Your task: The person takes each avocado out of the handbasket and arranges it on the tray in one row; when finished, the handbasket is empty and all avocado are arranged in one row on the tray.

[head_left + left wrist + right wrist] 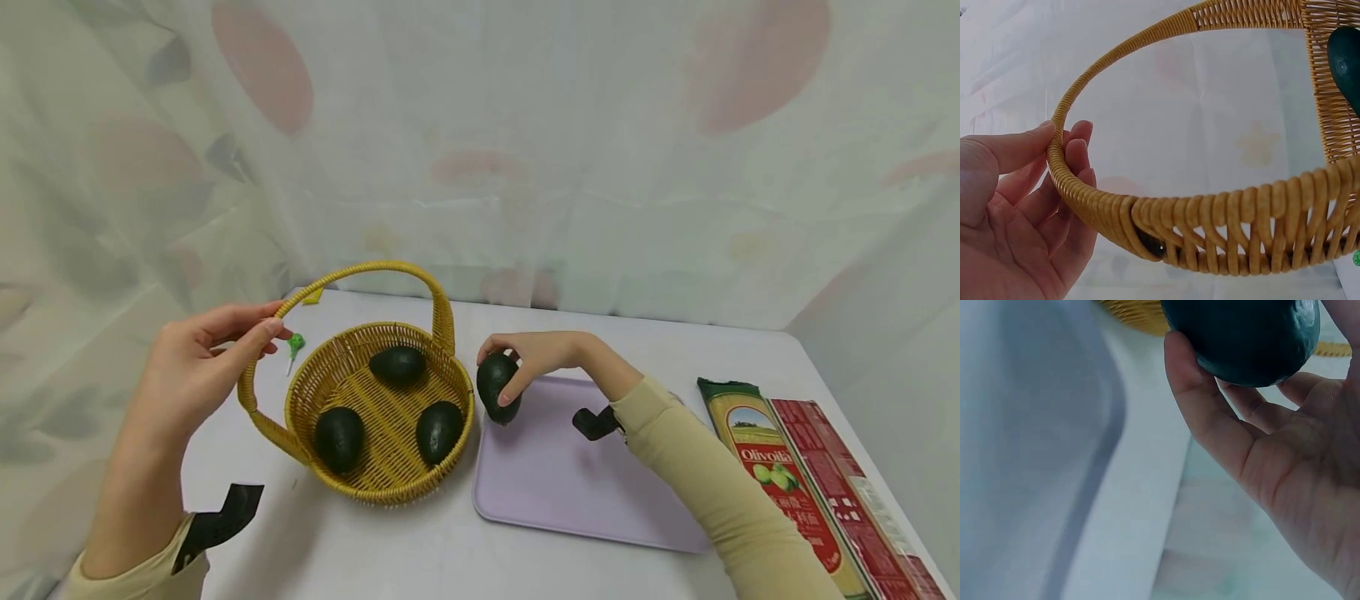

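My left hand (197, 364) pinches the handle (1063, 147) of a yellow wicker basket (378, 492) between thumb and fingers, at the handle's left side. Inside the basket lie three dark green avocados: one at the back (397, 366), one at the left (340, 440) and one at the right (439, 432). Just right of the basket rim, my right hand (542, 357) grips another avocado (492, 385) over the left edge of a lilac tray (555, 492). In the right wrist view, fingers curl round this avocado (1241, 337).
A green lollipop (296, 343) and a small yellow item (312, 297) lie behind the left hand. Right of the tray are a red and green Olivoilà pasta packet (776, 475) and a dark red packet (847, 492). Patterned curtains border the white table (360, 558).
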A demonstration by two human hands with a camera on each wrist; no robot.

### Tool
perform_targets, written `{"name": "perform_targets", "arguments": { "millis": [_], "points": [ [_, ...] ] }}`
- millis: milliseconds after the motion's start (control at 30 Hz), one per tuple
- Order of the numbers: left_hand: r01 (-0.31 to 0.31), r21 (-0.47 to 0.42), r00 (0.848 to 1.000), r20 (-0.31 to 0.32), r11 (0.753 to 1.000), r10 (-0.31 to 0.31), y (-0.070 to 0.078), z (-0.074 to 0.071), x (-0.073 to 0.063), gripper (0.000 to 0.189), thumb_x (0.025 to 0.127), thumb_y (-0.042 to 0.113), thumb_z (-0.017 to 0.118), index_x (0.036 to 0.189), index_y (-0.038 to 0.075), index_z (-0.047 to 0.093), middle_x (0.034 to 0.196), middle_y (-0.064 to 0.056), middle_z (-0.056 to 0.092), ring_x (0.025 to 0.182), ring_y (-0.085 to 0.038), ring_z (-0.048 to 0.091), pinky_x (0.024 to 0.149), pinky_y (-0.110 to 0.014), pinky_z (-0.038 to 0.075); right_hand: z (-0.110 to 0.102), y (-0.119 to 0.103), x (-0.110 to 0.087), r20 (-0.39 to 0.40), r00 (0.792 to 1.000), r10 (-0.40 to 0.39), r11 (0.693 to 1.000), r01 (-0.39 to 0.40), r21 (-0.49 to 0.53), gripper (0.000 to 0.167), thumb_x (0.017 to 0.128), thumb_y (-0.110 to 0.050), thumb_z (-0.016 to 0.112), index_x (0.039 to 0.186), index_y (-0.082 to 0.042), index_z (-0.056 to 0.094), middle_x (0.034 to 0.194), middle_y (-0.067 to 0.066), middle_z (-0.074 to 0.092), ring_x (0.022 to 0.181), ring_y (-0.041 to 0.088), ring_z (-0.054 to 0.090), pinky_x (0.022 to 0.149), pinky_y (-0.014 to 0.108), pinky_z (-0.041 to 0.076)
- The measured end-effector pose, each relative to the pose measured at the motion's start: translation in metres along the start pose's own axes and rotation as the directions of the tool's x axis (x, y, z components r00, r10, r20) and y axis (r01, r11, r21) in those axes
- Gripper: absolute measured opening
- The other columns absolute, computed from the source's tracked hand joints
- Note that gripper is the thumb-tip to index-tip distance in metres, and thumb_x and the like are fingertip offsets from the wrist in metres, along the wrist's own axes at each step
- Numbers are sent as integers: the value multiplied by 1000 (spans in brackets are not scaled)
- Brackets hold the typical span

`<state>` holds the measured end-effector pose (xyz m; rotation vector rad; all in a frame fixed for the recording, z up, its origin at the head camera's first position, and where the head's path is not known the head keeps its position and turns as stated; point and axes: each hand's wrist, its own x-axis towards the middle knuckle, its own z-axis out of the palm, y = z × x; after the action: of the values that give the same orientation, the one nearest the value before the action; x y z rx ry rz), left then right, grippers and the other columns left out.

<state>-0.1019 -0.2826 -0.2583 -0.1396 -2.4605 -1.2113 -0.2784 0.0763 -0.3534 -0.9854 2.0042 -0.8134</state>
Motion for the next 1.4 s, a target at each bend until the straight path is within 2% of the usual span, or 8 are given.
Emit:
{"name": "perform_targets", "arguments": {
  "millis": [300, 400, 567, 833, 1133, 1400],
  "points": [
    [-3, -5, 1000, 18, 1000, 3, 0, 0, -1, 22, 95, 13, 65, 115, 6, 72, 88, 13, 72, 76, -3, 66, 63, -12, 51, 14, 35, -6, -71, 994, 86, 993, -80, 84, 62, 74, -32, 86, 126, -24, 52, 127, 1, 50, 109, 21, 53, 89, 34, 48],
    [6, -2, 1000, 17, 1000, -6, 0, 0, -1, 23, 95, 14, 65, 115, 7, 72, 88, 13, 72, 76, -3, 66, 63, -12, 50, 18, 43, -5, -76, 991, 108, 991, -101, 93, 63, 74, -32, 85, 127, -23, 52, 127, 3, 48, 104, 21, 55, 86, 33, 49],
    [21, 0, 1000, 3, 1000, -21, 1, 1, -2, 23, 95, 15, 65, 115, 7, 72, 86, 15, 72, 76, -4, 66, 62, -13, 50, 22, 51, -5, -93, 987, 134, 988, -125, 89, 64, 75, -34, 84, 128, -21, 51, 126, 5, 49, 106, 22, 53, 88, 34, 47],
    [20, -12, 1000, 6, 1000, -20, 2, 2, -1, 24, 95, 15, 66, 116, 7, 71, 87, 13, 72, 76, -4, 66, 63, -13, 51, 26, 56, -4, -120, 980, 157, 985, -148, 87, 63, 75, -39, 84, 126, -23, 51, 124, 4, 50, 110, 20, 52, 89, 34, 47],
    [16, -22, 1000, 12, 1000, -16, 2, 1, -1, 25, 95, 15, 66, 118, 8, 71, 87, 11, 72, 76, -5, 66, 64, -13, 52, 27, 55, -3, -144, 975, 169, 986, -169, 10, 64, 77, -46, 81, 129, -24, 52, 125, -1, 52, 107, 17, 54, 85, 34, 49],
    [15, -20, 1000, 13, 1000, -15, 2, 0, -2, 25, 95, 15, 65, 118, 7, 71, 87, 11, 72, 76, -5, 66, 64, -13, 52, 27, 53, -5, -187, 969, 159, 983, -173, -61, 64, 78, -48, 79, 131, -25, 53, 127, -7, 54, 110, 14, 56, 95, 37, 44]
  ]
}}
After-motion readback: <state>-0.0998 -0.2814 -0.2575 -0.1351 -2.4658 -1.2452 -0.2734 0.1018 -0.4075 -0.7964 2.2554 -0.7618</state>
